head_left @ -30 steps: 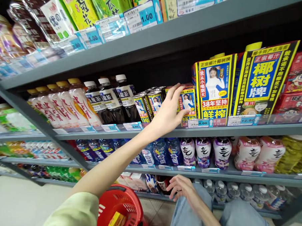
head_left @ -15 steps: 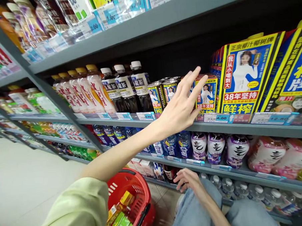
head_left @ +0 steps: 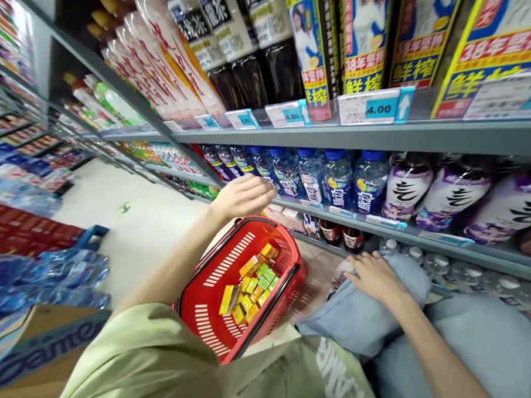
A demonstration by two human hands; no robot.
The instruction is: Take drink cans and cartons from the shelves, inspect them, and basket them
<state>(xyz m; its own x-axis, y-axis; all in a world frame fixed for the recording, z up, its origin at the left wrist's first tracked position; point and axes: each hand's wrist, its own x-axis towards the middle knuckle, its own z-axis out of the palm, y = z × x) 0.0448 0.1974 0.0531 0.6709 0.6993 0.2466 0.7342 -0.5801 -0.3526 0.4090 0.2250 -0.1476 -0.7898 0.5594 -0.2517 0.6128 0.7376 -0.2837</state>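
Note:
My left hand (head_left: 245,195) hangs above the far rim of a red shopping basket (head_left: 208,300). Its fingers are stretched out, and nothing is in them. Inside the basket lie several small yellow, orange and green boxes (head_left: 254,289). My right hand (head_left: 374,276) rests on my jeans-clad knee (head_left: 400,269) with its fingers apart, holding nothing. Just beyond my left hand, blue-capped drink bottles (head_left: 286,170) stand on a shelf.
Above the blue-capped bottles, a grey shelf edge (head_left: 359,137) carries price tags, dark tea bottles (head_left: 277,69) and coconut drink cartons (head_left: 367,48). Purple-labelled bottles (head_left: 408,187) stand at right. Cardboard boxes (head_left: 47,355) and wrapped bottles (head_left: 75,272) are stacked at left.
My left hand has drawn back from the drink cans on the middle shelf, down and left to over the basket. My right hand has settled onto my knee. The view has tilted downward.

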